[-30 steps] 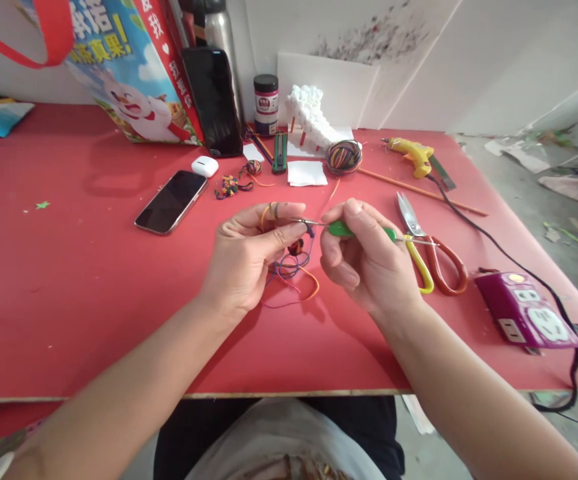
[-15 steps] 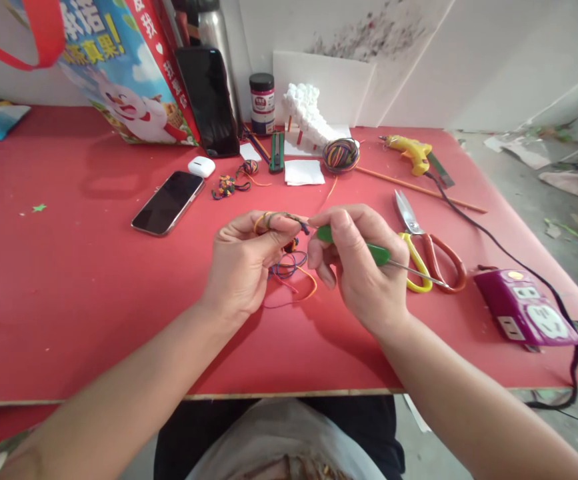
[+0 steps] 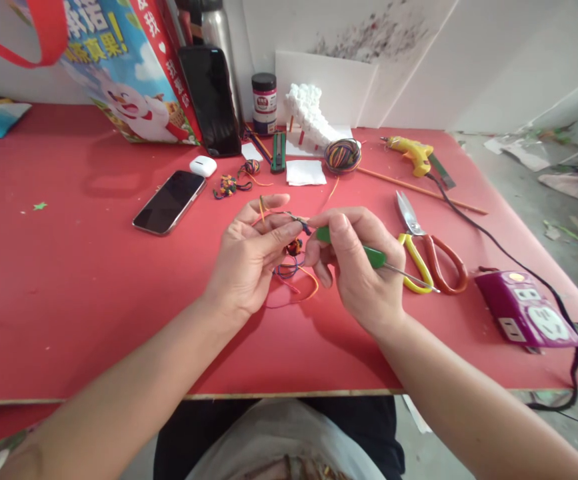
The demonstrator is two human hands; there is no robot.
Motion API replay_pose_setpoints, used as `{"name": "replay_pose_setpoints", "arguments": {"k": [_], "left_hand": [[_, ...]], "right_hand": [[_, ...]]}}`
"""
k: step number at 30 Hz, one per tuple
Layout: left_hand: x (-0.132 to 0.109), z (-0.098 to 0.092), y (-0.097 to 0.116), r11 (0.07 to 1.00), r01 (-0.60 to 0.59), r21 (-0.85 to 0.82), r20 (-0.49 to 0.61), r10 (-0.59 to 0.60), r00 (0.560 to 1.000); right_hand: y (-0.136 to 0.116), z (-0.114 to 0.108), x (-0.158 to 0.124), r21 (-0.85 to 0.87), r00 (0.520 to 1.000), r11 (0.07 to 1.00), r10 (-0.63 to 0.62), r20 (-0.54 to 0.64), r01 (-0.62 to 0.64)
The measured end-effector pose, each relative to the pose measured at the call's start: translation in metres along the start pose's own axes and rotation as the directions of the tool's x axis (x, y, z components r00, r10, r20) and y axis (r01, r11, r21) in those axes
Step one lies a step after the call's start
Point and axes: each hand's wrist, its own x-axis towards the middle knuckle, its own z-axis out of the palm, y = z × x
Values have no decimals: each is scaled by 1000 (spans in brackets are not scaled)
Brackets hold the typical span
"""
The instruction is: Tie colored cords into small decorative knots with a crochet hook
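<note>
Yarn piece [image 3: 305, 229], small and dark blue, was between our two hands, above the red table [image 3: 93, 300]. Thumb and finger of our left hand [image 3: 246, 253] were grasping it, and one orange-yellow strand passed over another, raised finger. Our right hand [image 3: 361, 260] had its fingers closed around the green handle of one hook [image 3: 375, 257]. The metal tip was close to the yarn piece; if it was inside a loop, we could not tell. Under the hands we saw loose yarn [image 3: 289, 270] in loops.

Farther away, we counted one pair of scissors [image 3: 431, 265] and two balls of yarn: one large ball [image 3: 343, 156] and one small ball [image 3: 252, 167]. Of containers we counted four: one jar [image 3: 265, 103] with its black lid on, one closed white case [image 3: 203, 165], one steel bottle [image 3: 217, 28] and one printed bag [image 3: 139, 110]; their contents we could not see. Of two phones, one flat phone [image 3: 169, 202] lay on the table, and one upright phone [image 3: 211, 100] leaned beside the bag. At our right were one yellow glue gun [image 3: 413, 153] and one purple socket block [image 3: 526, 310].
</note>
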Motion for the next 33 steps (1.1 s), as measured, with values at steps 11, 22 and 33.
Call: {"name": "replay_pose_setpoints", "arguments": {"k": [11,22,33], "left_hand": [[-8,2,2,977,-145,155,30,142,989],[-3,0,7,987,-114,115,30,112,993],[-10,3,10,992,-66,111,50,61,997]], "right_hand": [[2,-5,-1,9,998,999,-36,47,36],[2,-14,0,-204,973,954,-200,115,220],[1,-10,0,54,997,998,-44,57,41]]}}
